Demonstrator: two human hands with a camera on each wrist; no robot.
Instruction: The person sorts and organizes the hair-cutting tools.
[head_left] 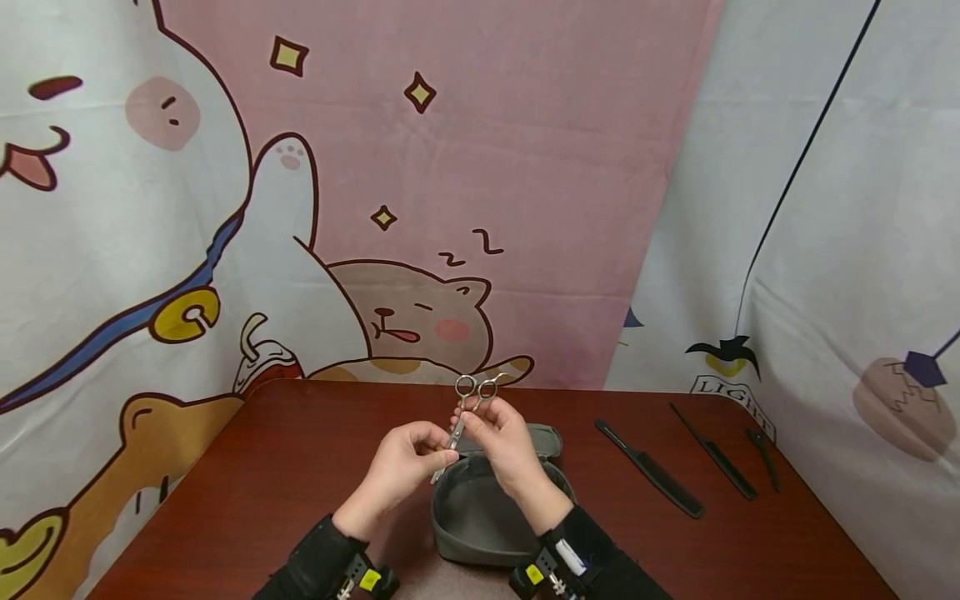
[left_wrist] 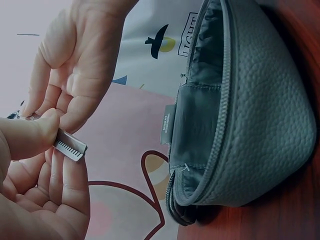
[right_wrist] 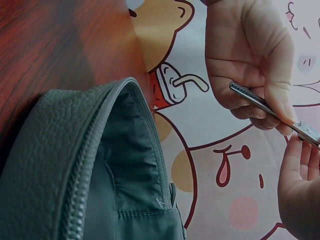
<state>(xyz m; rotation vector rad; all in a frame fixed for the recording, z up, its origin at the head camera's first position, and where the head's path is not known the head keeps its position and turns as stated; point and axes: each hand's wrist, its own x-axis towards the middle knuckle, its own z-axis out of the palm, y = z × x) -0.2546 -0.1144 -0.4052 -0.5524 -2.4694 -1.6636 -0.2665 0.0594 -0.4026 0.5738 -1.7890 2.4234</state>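
Observation:
A pair of silver thinning scissors [head_left: 456, 432] is held between both hands above a grey zip case. Its finger rings [head_left: 465, 385] point up and away, and its toothed blade [left_wrist: 71, 146] shows in the left wrist view. My left hand [head_left: 408, 465] pinches the blade part between thumb and fingers. Nearer the rings, my right hand [head_left: 504, 442] pinches the scissors too. Beneath the hands the case [head_left: 480, 533] stands unzipped, its lid [head_left: 546, 440] folded back on the far side. Its dark lining [right_wrist: 137, 170] shows in the right wrist view.
On the red-brown table [head_left: 315, 475], right of the case, lie a dark broad comb-like tool [head_left: 663, 483], a thin tail comb [head_left: 723, 462] and a small dark clip [head_left: 765, 462]. A printed cloth [head_left: 525, 167] hangs behind the table.

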